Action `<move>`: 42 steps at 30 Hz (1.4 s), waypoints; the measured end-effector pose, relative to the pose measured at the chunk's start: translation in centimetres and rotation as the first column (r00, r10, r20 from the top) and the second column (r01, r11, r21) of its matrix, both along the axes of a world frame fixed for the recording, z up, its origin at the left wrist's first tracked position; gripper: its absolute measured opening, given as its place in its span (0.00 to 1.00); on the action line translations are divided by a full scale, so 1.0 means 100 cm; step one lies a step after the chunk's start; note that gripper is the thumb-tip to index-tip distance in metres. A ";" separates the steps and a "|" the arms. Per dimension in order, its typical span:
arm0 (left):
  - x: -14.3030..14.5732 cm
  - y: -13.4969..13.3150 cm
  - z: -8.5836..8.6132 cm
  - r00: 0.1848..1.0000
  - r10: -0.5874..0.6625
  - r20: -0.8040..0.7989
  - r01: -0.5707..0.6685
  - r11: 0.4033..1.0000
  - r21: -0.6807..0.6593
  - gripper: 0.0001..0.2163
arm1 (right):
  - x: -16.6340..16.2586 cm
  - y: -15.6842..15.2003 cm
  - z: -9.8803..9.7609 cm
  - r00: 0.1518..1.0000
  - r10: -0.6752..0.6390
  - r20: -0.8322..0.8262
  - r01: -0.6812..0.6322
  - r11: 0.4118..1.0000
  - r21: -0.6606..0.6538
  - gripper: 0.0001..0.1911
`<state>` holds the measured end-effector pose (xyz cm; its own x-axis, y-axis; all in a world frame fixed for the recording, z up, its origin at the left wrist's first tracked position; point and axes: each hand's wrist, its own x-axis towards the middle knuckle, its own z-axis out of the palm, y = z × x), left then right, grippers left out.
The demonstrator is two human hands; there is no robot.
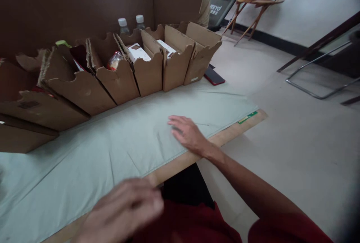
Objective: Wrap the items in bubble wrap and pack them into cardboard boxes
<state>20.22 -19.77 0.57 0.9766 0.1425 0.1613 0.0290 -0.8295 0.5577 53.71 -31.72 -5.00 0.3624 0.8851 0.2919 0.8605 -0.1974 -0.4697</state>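
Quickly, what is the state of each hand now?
Left hand: blurred; open or closed cannot be told.
Right hand: loosely open, nothing visible in it.

The tablecloth is plain pale green, the table edge tan, the cardboard boxes brown, the bottle caps white, the sleeve dark red.

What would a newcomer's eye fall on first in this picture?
Probably the row of brown cardboard bins, lined up along the far side of the pale green cloth. Next, likely the two white-capped bottles showing above the bins' back edges. Nearer, the right hand is over the cloth, and the left hand is blurred at the bottom.
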 end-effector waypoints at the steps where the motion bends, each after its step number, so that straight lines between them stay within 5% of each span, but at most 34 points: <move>1: 0.022 0.001 0.003 1.000 0.026 0.014 -0.026 0.999 0.022 0.19 | 0.015 -0.010 0.000 0.996 -0.077 0.037 0.078 0.997 -0.027 0.17; 6: 0.091 0.004 -0.021 0.986 0.146 0.078 -0.164 0.920 0.357 0.18 | 0.040 -0.084 -0.002 0.966 -0.214 0.148 0.233 0.964 -0.128 0.17; 10: 0.086 0.002 -0.053 0.998 0.067 0.009 -0.064 0.910 0.410 0.18 | 0.020 -0.148 0.016 0.979 -0.196 0.059 0.203 0.964 -0.170 0.14; 13: 0.080 0.002 -0.059 1.000 0.029 0.005 -0.029 0.905 0.424 0.16 | 0.017 -0.166 0.033 0.948 -0.316 0.023 0.315 0.933 -0.173 0.15; 18: 0.096 0.001 -0.052 0.998 0.043 0.048 -0.059 0.912 0.405 0.17 | 0.036 -0.136 0.024 0.935 -0.352 0.053 0.355 0.932 -0.069 0.15; 23: 0.111 -0.006 -0.060 0.987 0.099 0.124 -0.139 0.916 0.376 0.17 | 0.040 -0.110 0.019 0.994 -0.112 0.000 0.111 0.979 -0.171 0.12; 27: 0.110 -0.018 -0.074 0.981 0.106 0.159 -0.162 0.904 0.395 0.16 | 0.067 -0.095 0.055 0.993 -0.113 -0.038 0.113 0.993 -0.024 0.11; 34: 0.102 -0.024 -0.099 0.951 0.112 0.287 -0.219 0.901 0.374 0.17 | 0.180 -0.011 0.125 0.880 -0.339 0.333 0.270 0.934 0.235 0.16; 37: 0.100 -0.021 -0.105 0.948 0.117 0.296 -0.225 0.904 0.363 0.17 | 0.216 0.023 0.137 0.810 -0.371 0.455 0.317 0.929 0.192 0.24; 42: 0.101 -0.025 -0.104 0.946 0.151 0.286 -0.250 0.904 0.348 0.16 | 0.245 0.046 0.143 0.851 -0.267 0.452 0.319 0.947 -0.040 0.09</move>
<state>30.29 -22.22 -9.83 0.8552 0.2121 0.4728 0.1197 -0.9686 0.2180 78.25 -27.14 9.26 0.4683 0.7935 0.3885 0.8655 -0.5004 -0.0212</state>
